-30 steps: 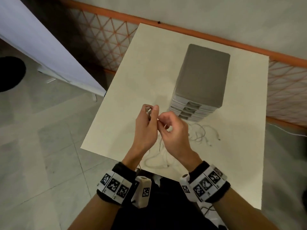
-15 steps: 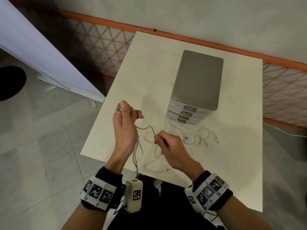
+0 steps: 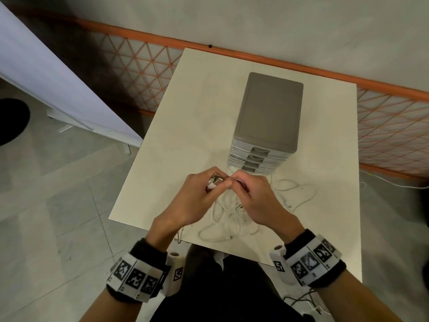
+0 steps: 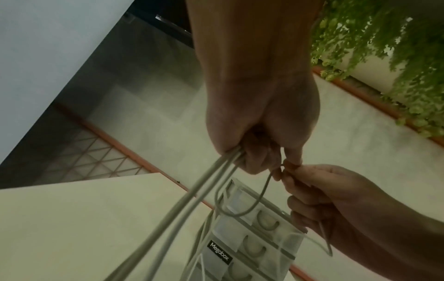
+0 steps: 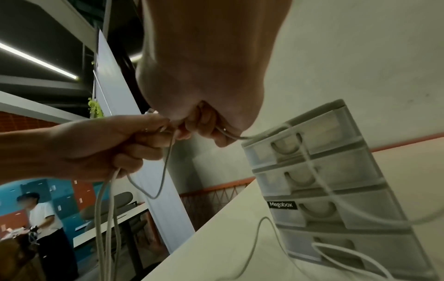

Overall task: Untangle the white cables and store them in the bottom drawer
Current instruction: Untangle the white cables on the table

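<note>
White cables (image 3: 232,220) lie tangled on the cream table (image 3: 190,112) in front of a grey drawer unit (image 3: 269,112); its bottom drawer (image 3: 251,168) is closed. Both hands meet above the tangle. My left hand (image 3: 217,185) grips several gathered strands (image 4: 192,194) and a plug end. My right hand (image 3: 235,182) pinches a single strand (image 5: 225,134) right beside the left fingertips. A short loop (image 4: 242,201) hangs between the two hands. More cable trails to the right (image 3: 299,194) on the table.
The table's near edge (image 3: 162,231) is just under my wrists. An orange mesh fence (image 3: 390,126) runs behind and to the right. A white panel (image 3: 58,89) leans at the left. A thin white wire (image 3: 394,185) lies on the floor at right. A person (image 5: 45,218) stands far off.
Half a second ago my left hand was drawn out to the left with cable stretched between the hands. Now both hands are back together and a further length is gathered in the left.
</note>
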{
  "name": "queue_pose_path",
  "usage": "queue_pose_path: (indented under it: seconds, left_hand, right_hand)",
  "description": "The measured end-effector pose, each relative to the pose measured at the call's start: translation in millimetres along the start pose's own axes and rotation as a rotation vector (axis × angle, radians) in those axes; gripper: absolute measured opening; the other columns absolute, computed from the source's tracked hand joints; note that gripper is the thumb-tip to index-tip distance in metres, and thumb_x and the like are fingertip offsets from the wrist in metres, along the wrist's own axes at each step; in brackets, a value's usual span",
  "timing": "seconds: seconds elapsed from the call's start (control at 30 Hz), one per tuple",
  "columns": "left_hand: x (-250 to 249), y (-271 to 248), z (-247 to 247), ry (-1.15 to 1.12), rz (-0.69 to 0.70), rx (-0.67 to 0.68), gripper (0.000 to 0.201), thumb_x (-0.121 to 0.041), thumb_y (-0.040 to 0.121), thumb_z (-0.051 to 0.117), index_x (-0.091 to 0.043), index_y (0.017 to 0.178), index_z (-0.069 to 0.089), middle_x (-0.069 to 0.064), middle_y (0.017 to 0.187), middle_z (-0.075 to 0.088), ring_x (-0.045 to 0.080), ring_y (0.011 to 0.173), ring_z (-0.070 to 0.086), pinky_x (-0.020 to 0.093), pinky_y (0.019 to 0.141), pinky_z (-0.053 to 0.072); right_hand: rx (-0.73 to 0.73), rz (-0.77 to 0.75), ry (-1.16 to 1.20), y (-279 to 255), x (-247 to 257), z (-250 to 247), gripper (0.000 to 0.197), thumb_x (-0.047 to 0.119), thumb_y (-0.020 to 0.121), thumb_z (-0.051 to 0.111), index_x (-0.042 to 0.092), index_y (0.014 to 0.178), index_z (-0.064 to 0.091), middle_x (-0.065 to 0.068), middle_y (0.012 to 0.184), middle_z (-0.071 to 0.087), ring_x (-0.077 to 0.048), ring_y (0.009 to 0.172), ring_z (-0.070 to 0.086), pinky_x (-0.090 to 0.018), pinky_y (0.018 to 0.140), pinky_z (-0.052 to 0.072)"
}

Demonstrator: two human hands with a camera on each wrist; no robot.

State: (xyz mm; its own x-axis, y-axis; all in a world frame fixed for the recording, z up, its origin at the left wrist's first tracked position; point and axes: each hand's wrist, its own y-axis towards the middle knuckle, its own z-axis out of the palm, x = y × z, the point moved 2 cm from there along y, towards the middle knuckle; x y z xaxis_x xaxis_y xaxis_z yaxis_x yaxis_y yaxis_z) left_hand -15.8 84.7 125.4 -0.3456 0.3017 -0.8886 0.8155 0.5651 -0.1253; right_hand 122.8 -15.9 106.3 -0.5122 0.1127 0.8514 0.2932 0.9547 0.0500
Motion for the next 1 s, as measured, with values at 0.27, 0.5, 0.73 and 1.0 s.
queue_pose_path:
  seconds: [0.27, 0.5, 0.73, 1.0]
  left_hand:
    - [-6.8, -3.7, -22.1, -0.142, 0.058, -0.019, 0.020, -0.022, 0.094, 0.067, -0.013, 0.077, 0.062, -0.006, 0.056, 0.051, 0.006, 0.050, 0.037, 0.021, 0.049, 0.030]
    - [5.0, -18.9, -65.7, -0.207, 0.041, -0.333, 0.024, -0.028, 0.090, 0.064, -0.013, 0.072, 0.058, 0.003, 0.053, 0.043, 0.019, 0.048, 0.034, 0.030, 0.045, 0.029]
    - [-9.0, -8.0, -6.6, 0.333, 0.060, -0.120, 0.049, -0.044, 0.092, 0.064, -0.032, 0.138, 0.051, -0.006, 0.085, 0.066, 0.005, 0.079, 0.062, 0.029, 0.072, 0.053]
    - [-13.7, -1.0, 1.8, 0.121, 0.141, -0.082, 0.018, -0.035, 0.095, 0.063, -0.017, 0.093, 0.063, -0.009, 0.067, 0.058, 0.010, 0.055, 0.047, 0.019, 0.055, 0.035]
  right_hand:
    - [0.020, 0.046, 0.134, -9.9, -3.8, -2.8, 0.016, 0.022, 0.100, 0.054, 0.015, 0.087, 0.060, 0.000, 0.067, 0.055, -0.016, 0.059, 0.048, -0.029, 0.058, 0.040]
    - [0.085, 0.094, -0.231, -24.2, -45.8, -26.7, 0.021, 0.035, 0.104, 0.043, 0.025, 0.093, 0.057, 0.019, 0.075, 0.054, -0.002, 0.074, 0.050, -0.033, 0.078, 0.041]
    - [0.052, -0.086, -0.183, -0.7, 2.3, -18.6, 0.018, 0.020, 0.102, 0.050, 0.016, 0.088, 0.059, 0.017, 0.071, 0.049, -0.005, 0.065, 0.047, -0.024, 0.063, 0.038]
    - [0.050, 0.016, -0.012, 1.5, 10.9, -24.8, 0.017, 0.023, 0.099, 0.055, 0.013, 0.089, 0.063, 0.005, 0.070, 0.057, -0.014, 0.064, 0.051, -0.018, 0.059, 0.036]
